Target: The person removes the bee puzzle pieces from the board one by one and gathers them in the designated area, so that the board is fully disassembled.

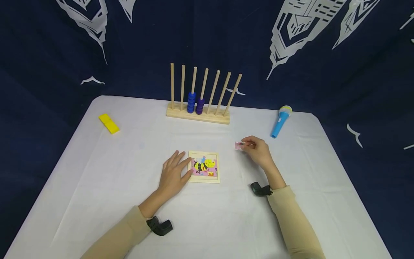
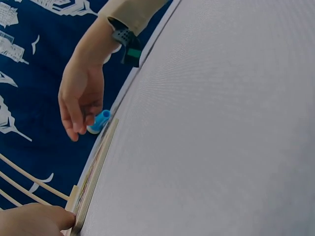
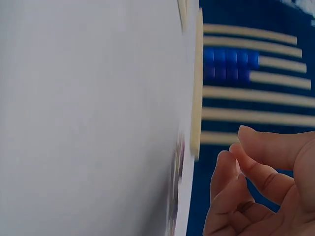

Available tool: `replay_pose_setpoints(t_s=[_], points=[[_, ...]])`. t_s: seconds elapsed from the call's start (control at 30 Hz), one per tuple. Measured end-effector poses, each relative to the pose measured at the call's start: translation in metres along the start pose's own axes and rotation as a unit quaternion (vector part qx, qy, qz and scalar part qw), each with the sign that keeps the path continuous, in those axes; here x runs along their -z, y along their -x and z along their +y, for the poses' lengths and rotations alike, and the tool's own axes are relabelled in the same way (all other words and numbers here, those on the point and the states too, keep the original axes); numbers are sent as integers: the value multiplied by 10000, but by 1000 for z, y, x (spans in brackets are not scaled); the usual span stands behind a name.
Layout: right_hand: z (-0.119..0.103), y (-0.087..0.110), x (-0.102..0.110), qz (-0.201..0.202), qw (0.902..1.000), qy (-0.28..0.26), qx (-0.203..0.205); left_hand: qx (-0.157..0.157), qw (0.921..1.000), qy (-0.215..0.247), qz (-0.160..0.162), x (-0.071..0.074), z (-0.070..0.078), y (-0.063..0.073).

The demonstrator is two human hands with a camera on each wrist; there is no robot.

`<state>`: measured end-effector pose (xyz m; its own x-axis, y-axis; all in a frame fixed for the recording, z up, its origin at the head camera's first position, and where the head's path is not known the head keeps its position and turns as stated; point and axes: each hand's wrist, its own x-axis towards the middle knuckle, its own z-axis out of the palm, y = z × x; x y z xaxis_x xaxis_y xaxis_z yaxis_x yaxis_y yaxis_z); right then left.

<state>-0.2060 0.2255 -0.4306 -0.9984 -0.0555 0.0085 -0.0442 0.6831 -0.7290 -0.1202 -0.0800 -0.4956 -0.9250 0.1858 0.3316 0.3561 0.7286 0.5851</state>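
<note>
A square wooden puzzle board lies mid-table, with a yellow-and-black bee picture on pink inside its pale frame. My left hand rests at the board's left side, fingers spread and touching the frame; the left wrist view has the thumb against its edge. To the right of the board, a small pink puzzle piece shows at the fingertips of my right hand, which partly covers it. In the right wrist view nothing shows between the bent fingers and thumb; blurred pieces lie on the tabletop.
A wooden peg rack with blue and purple rings on two of its pegs stands at the back edge. A blue toy microphone lies back right, a yellow block back left. Dark patterned cloth hangs behind the white table.
</note>
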Motion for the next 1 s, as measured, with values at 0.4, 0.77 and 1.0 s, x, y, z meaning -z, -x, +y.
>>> replay_pose_setpoints(t_s=[0.4,0.77,1.0], points=[[-56,19,-65,-898,9926,-432,700,-32,10000,-90,-14,1,0,-1],[-76,25,-96,-1281,9853,-446,1040,-13,9999,-146,-88,2,-1,0],[-79,26,-103,-1281,9861,-400,980,-20,9998,-160,-128,2,-1,0]])
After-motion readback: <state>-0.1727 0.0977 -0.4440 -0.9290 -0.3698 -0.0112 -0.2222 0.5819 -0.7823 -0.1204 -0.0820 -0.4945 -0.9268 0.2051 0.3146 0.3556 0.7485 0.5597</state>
